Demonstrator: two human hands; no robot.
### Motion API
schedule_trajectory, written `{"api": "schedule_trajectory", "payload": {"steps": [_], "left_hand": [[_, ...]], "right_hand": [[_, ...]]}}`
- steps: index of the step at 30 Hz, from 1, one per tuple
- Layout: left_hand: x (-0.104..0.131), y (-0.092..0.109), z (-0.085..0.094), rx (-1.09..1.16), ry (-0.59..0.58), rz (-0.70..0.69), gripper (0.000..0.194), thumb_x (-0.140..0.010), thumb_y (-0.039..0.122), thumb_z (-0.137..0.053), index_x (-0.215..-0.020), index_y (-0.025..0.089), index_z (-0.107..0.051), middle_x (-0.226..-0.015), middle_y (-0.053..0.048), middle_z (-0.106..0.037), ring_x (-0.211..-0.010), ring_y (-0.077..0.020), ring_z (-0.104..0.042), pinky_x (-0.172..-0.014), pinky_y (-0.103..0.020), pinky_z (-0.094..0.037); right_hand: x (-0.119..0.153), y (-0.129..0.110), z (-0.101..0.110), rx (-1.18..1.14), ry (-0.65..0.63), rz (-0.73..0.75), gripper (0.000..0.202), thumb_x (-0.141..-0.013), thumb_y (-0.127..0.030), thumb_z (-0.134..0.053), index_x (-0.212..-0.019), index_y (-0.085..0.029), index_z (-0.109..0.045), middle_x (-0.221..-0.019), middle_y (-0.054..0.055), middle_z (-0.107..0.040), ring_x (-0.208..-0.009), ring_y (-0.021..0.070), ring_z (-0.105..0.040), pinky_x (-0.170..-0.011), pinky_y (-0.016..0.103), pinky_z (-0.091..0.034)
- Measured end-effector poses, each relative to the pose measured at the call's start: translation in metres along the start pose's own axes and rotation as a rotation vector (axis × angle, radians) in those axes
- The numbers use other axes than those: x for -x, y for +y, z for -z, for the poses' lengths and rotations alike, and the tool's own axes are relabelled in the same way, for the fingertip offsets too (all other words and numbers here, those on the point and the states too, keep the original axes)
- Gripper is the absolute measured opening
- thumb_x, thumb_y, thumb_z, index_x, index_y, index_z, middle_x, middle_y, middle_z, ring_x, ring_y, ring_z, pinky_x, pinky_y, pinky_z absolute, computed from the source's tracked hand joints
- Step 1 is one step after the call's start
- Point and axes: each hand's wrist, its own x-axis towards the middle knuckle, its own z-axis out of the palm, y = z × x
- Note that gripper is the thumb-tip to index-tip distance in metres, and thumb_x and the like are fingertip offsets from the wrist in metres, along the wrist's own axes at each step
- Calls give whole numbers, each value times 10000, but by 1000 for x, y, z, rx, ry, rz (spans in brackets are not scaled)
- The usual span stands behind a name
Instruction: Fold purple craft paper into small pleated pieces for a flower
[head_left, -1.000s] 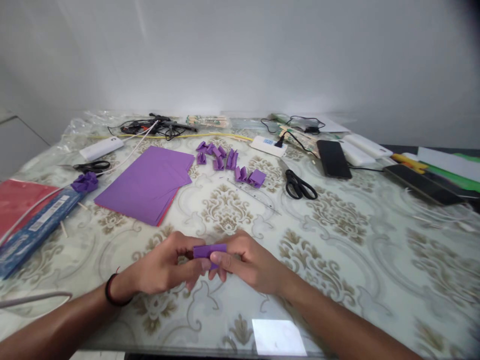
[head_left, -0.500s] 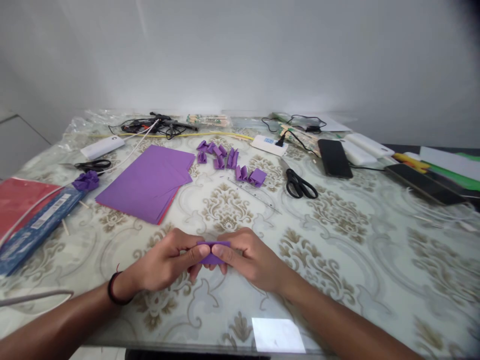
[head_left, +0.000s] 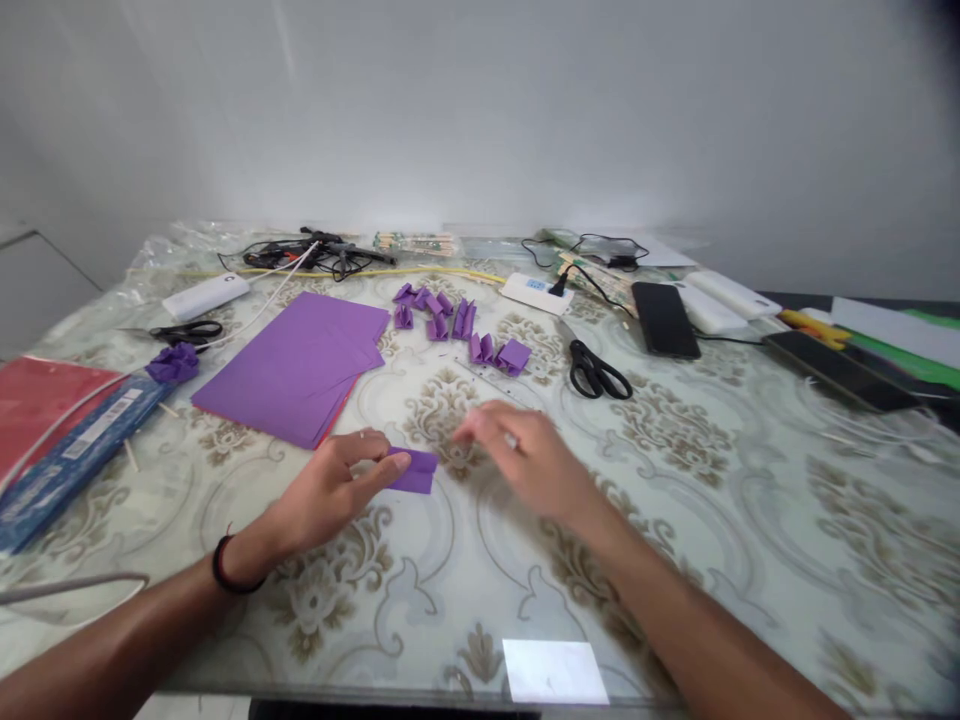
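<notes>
A small creased strip of purple paper (head_left: 416, 472) is pinched between the thumb and fingers of my left hand (head_left: 341, 490), just over the table. To the right, my right hand (head_left: 536, 455) is apart from the strip, its fingers loosely bent and blurred, with nothing visible in them. Beyond it lies a clear ruler (head_left: 487, 382), partly covered by that hand. Several folded purple paper pieces (head_left: 437, 327) are grouped farther back, one wider folded piece (head_left: 514, 357) at their right end.
Purple sheets (head_left: 289, 365) are stacked at left, beside crumpled purple paper (head_left: 172, 363) and a blue-and-red packet (head_left: 82, 440). Black-handled scissors (head_left: 596, 372), a power strip (head_left: 536, 292) and a phone (head_left: 665, 320) lie at right. Tangled cables (head_left: 322, 250) run along the back.
My right hand has let go of the purple strip and moved up and right toward the ruler. My left hand has shifted slightly left and away from me with the strip.
</notes>
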Motion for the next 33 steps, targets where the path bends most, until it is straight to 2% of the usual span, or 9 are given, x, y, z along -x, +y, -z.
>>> {"api": "schedule_trajectory", "payload": {"steps": [3, 5, 7, 9, 13, 16, 21, 26, 33], "left_hand": [[-5, -14, -4, -256, 61, -99, 334, -992, 279, -659, -683, 197, -558, -792, -25, -632, -842, -214, -607, -833, -362, -517], [-5, -20, -8, -292, 96, -102, 76, -903, 199, -725, -969, 195, -686, -1016, -82, -691, -1014, -288, -626, -960, -478, -520], [-4, -23, -12, -346, 129, -121, 343, -876, 129, -728, -1209, 197, -677, -1192, -127, -661, -1110, -320, -613, -1016, -538, -511], [-3, -22, -15, -423, 118, -200, 365, -890, 70, -695, -1231, 201, -686, -1226, -132, -648, -1124, -318, -616, -1015, -525, -527], [0, -17, -15, -498, 23, -376, 230, -960, 10, -604, -980, 186, -750, -1113, -107, -721, -1084, -286, -652, -969, -444, -559], [1, -13, -14, -587, -31, -395, 225, -965, -4, -607, -976, 161, -759, -1126, -109, -769, -1116, -298, -672, -971, -442, -559], [9, -5, -20, -708, -104, -384, 255, -987, 14, -590, -1159, 117, -748, -1136, -121, -805, -1093, -289, -740, -971, -435, -575], [27, -7, -31, -928, -145, -404, 384, -1084, 209, -543, -1383, -2, -660, -1435, -242, -702, -1376, -362, -639, -1175, -484, -468], [40, -20, -16, -758, -239, -311, 627, -1091, 337, -536, -1669, 173, -359, -1732, -97, -419, -1614, -294, -370, -1305, -505, -333]], "right_hand": [[-14, 35, 24, 294, 166, -174, 219, -1022, -279, -593, -972, -173, -778, -1082, 153, -780, -1062, 318, -694, -995, 431, -503], [-19, 56, 32, 368, 163, -250, 132, -945, -238, -688, -958, -146, -781, -1048, 184, -774, -1059, 354, -694, -1007, 463, -491], [-20, 71, 32, 420, 140, -300, 170, -880, -228, -769, -1020, -132, -785, -1065, 197, -764, -1096, 370, -684, -1007, 459, -491], [-19, 77, 28, 451, 109, -334, 232, -875, -215, -773, -1089, -126, -780, -1083, 190, -762, -1077, 349, -693, -969, 426, -504], [-18, 76, 28, 464, 11, -377, 249, -865, -201, -765, -1108, -147, -780, -936, 110, -785, -874, 277, -723, -803, 345, -521], [-18, 70, 36, 472, -60, -386, 230, -842, -212, -778, -1065, -158, -787, -856, 72, -785, -775, 246, -718, -709, 307, -503], [-20, 65, 41, 512, -123, -381, 208, -811, -212, -798, -1010, -152, -791, -996, 106, -805, -868, 249, -744, -735, 286, -506], [-16, 59, 30, 563, -119, -383, 417, -772, -169, -781, -1188, -151, -756, -1039, 105, -795, -921, 272, -740, -777, 290, -494], [-18, 43, 15, 563, -61, -368, 336, -902, -72, -576, -1207, -121, -709, -1130, 204, -754, -1050, 353, -710, -776, 348, -487]]}}
